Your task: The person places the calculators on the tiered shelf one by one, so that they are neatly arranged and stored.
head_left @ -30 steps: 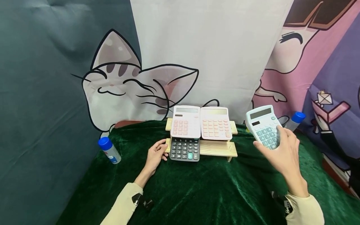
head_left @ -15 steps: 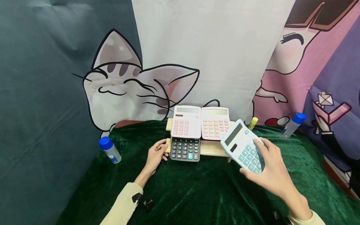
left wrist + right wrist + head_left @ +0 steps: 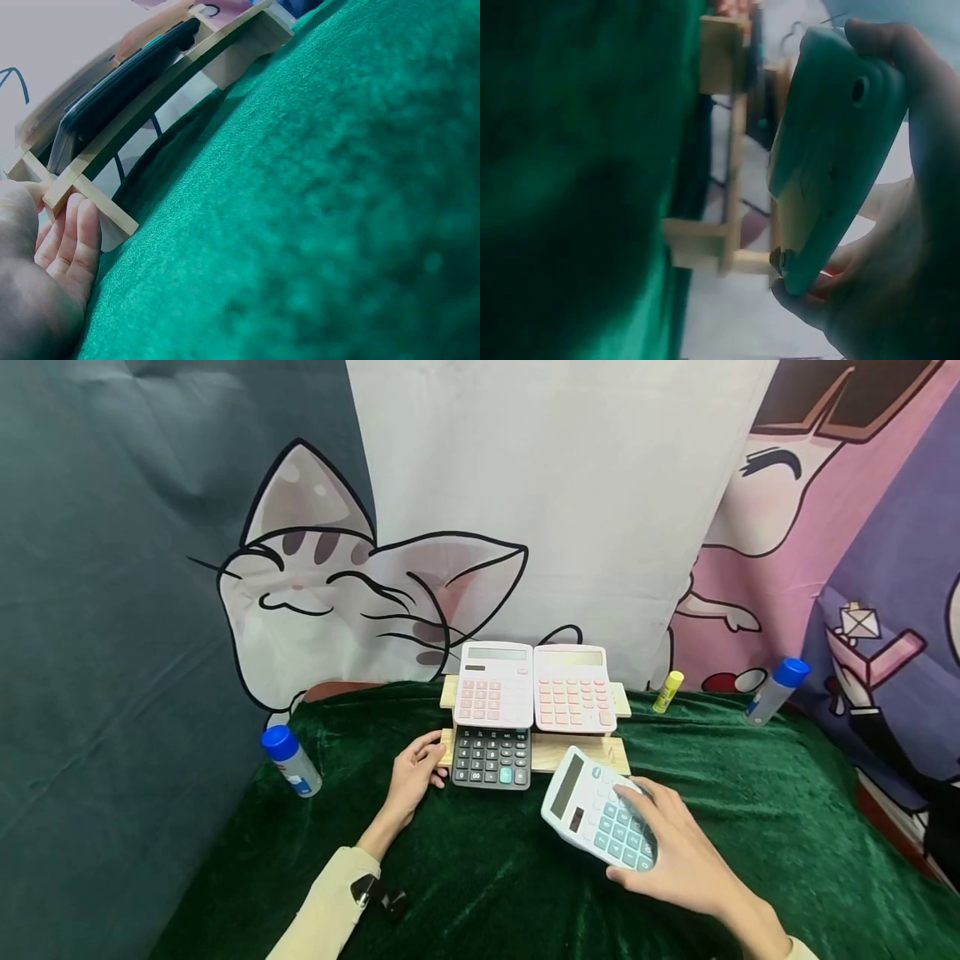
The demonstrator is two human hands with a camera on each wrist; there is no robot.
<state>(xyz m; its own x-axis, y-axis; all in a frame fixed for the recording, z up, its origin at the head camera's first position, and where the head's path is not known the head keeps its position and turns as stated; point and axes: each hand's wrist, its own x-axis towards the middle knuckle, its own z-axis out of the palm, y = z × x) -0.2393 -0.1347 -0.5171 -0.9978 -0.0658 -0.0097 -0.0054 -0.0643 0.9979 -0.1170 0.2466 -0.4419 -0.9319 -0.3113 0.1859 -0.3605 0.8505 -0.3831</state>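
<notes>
My right hand (image 3: pixel 678 852) grips a pale blue calculator (image 3: pixel 581 797) by its lower end, thumb on one edge and fingers on the other. The calculator is tilted in front of the right part of a two-tier wooden stand (image 3: pixel 577 752); its underside (image 3: pixel 840 142) faces the right wrist camera. My left hand (image 3: pixel 412 777) holds the left end of the stand's lower plank, with the thumb and fingertips (image 3: pixel 86 217) on either side of it. A black calculator (image 3: pixel 491 760) leans on the lower tier at left. Two pink-and-white calculators, a left one (image 3: pixel 495 685) and a right one (image 3: pixel 574 689), sit side by side above.
A blue-capped bottle (image 3: pixel 292 760) stands to the left on the green velvet cloth (image 3: pixel 465 877). Behind my right hand are a yellow glue stick (image 3: pixel 667 692) and another blue-capped bottle (image 3: pixel 776 692). A printed cartoon backdrop (image 3: pixel 585 510) hangs close behind the stand.
My right hand has carried the pale blue calculator left and down, from the right of the stand to in front of it, turning it counterclockwise. My left hand has stayed at the stand.
</notes>
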